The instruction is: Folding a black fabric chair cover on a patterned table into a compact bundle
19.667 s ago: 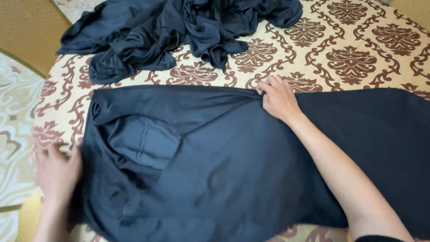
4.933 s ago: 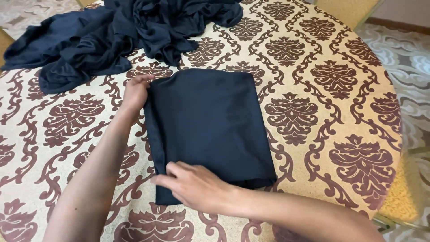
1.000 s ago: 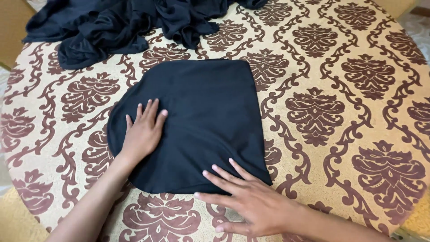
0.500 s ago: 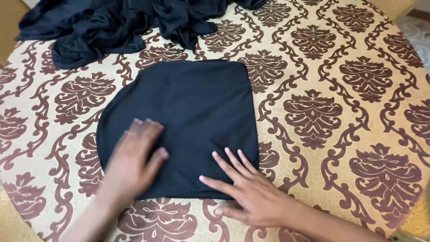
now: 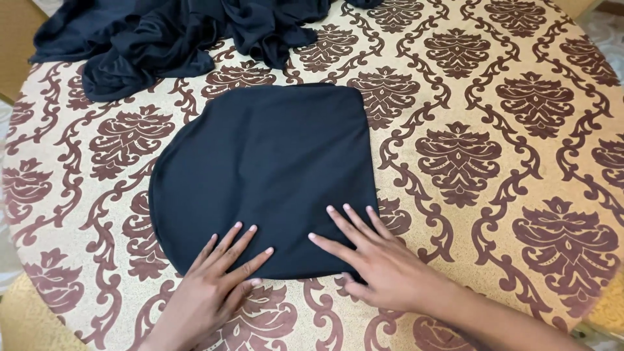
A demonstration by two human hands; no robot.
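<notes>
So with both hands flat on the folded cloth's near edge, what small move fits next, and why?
Probably lift the left hand and right hand off: the folded cloth already lies flat and smooth on the table, while a dark heap lies beyond.

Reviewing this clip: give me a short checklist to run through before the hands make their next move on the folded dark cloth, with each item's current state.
1. Both hands flat on the cloth: ok. The left hand and right hand lie palm down with fingers spread on its near edge.
2. Folded cloth lies flat: ok, no big wrinkles show.
3. Fold edges square: not ok. The left side is rounded and bulges out.
4. Loose pile of dark fabric is apart from the fold: ok, a strip of patterned tablecloth shows between them.
5. Layers underneath aligned: cannot tell, they are hidden.
6. Anything held in either grip: ok, nothing is pinched.
</notes>
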